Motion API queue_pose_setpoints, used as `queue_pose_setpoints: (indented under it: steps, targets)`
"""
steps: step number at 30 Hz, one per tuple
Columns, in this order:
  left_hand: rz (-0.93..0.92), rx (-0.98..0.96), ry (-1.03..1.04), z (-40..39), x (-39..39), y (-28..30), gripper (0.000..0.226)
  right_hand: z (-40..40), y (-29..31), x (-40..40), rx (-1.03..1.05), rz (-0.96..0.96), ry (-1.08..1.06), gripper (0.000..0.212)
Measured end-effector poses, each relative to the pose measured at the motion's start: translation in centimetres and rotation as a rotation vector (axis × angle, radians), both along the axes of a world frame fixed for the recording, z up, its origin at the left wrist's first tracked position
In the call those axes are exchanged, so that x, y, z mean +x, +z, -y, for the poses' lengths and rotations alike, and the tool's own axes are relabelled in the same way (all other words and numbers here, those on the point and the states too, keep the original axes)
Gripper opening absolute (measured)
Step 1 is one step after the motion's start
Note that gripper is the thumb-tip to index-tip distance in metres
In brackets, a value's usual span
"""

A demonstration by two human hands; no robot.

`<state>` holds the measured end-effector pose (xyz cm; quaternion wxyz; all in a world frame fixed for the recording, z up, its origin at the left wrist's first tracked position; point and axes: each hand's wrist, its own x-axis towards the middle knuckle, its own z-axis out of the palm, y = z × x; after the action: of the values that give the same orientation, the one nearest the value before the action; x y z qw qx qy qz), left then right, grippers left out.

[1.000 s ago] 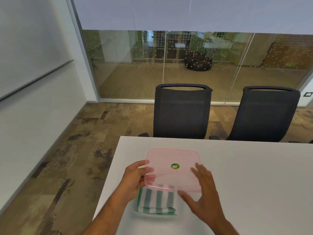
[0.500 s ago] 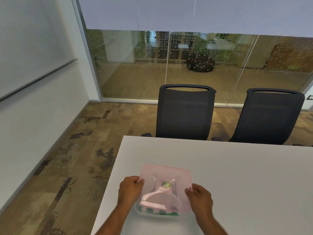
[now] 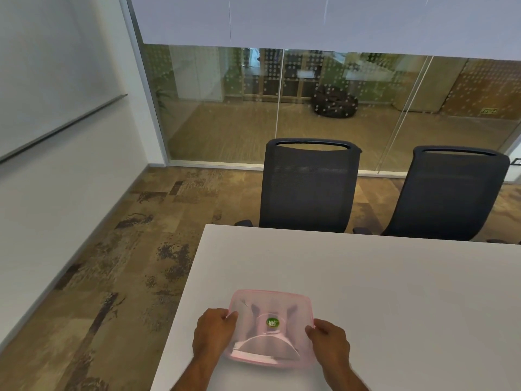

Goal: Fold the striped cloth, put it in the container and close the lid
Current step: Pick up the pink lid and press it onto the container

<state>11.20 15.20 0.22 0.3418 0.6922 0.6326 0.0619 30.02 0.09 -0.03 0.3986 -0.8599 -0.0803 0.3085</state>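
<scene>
A translucent pink lid (image 3: 270,309) with a green round sticker lies over the container near the table's front left corner. The container and the striped cloth are hidden beneath it; only faint dark stripes show through the plastic. My left hand (image 3: 212,335) grips the lid's left edge with thumb on top. My right hand (image 3: 329,341) grips the lid's right edge in the same way.
The white table (image 3: 380,283) stretches to the right and back. Its left edge runs close to my left hand, with patterned floor below. Two black office chairs (image 3: 308,187) stand at the far side, in front of a glass wall.
The lid came down from a raised tilt onto the container and covers the striped cloth. Both hands moved from under and beside the lid to its left and right edges.
</scene>
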Motion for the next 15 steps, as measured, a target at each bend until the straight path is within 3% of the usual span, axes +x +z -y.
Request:
queue_pose_setpoints:
  steps: [5,8,12,15]
  targets:
    - [0.058,-0.046,-0.005,-0.3,0.0,-0.3,0.028,0.0,-0.4,0.5,0.013,-0.032,0.018,0.032]
    - [0.132,-0.102,-0.006,-0.4,0.1,-0.5,0.042,-0.1,-0.9,0.9,0.036,-0.053,0.014,0.035]
    - [0.218,-0.167,-0.047,-0.9,0.2,-0.7,0.048,-0.2,-1.7,1.4,0.054,-0.109,0.055,0.01]
    - [0.256,-0.212,-0.064,-1.0,0.2,-0.7,0.048,-0.3,-2.3,2.0,0.066,-0.145,0.055,0.014]
